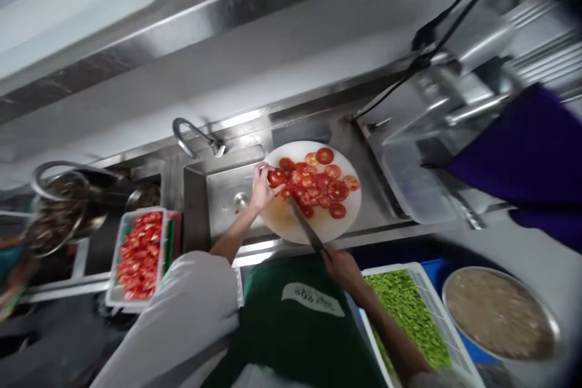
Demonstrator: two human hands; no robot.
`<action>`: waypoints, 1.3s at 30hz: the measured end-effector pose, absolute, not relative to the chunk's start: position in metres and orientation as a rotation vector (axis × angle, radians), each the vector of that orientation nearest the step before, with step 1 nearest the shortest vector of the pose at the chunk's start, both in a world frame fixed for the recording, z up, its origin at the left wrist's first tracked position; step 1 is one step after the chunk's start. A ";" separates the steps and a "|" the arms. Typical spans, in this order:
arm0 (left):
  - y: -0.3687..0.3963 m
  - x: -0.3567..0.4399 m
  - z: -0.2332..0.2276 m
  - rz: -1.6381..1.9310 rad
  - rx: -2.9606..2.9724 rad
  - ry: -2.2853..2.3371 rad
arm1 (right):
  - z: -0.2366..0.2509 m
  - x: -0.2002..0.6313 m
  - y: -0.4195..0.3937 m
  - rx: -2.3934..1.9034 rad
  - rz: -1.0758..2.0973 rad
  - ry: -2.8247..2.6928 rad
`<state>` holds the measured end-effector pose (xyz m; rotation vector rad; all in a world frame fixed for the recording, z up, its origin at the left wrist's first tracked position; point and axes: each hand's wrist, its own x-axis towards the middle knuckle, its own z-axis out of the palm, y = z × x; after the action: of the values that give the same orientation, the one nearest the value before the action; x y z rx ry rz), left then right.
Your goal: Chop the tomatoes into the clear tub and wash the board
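Tomato (pixel 276 177) sits at the left edge of the round cutting board (pixel 339 227), pinched by the left hand (pixel 261 189). Right hand (pixel 341 267) is closed around the knife (pixel 305 225), its blade just right of the tomato, beside the slices (pixel 325 185).

Commercial kitchen: steel sink (pixel 222 194), faucet (pixel 195 136), trays of chopped vegetables (pixel 139 254).

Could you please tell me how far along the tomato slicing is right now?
Done: many tomato slices lie on the round cutting board, and a tray of cut tomato sits left. In hand: the left hand steadies a tomato while the right hand holds the knife. Left: that tomato.
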<state>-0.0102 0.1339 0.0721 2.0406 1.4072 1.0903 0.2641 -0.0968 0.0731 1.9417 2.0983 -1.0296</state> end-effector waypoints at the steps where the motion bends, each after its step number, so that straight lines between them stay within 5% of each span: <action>1: 0.108 -0.023 0.071 1.075 2.034 1.439 | 0.075 0.263 -0.091 1.901 -1.015 2.101; 9: -0.005 -0.030 0.018 1.099 1.921 1.497 | 0.099 0.242 -0.062 1.620 -0.888 2.132; 23: 0.000 -0.025 0.001 1.035 2.004 1.541 | 0.136 0.232 -0.089 1.579 -0.781 2.125; 32: 0.000 -0.028 -0.002 1.006 1.954 1.549 | 0.124 0.176 -0.022 1.503 -0.811 2.207; 39: -0.002 -0.032 -0.005 1.094 1.911 1.482 | 0.110 0.230 -0.074 1.548 -0.869 2.041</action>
<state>-0.0318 -0.0020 -0.0048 1.9105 1.4820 1.0943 0.2305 -0.0743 0.1102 1.5479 2.0409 -0.8688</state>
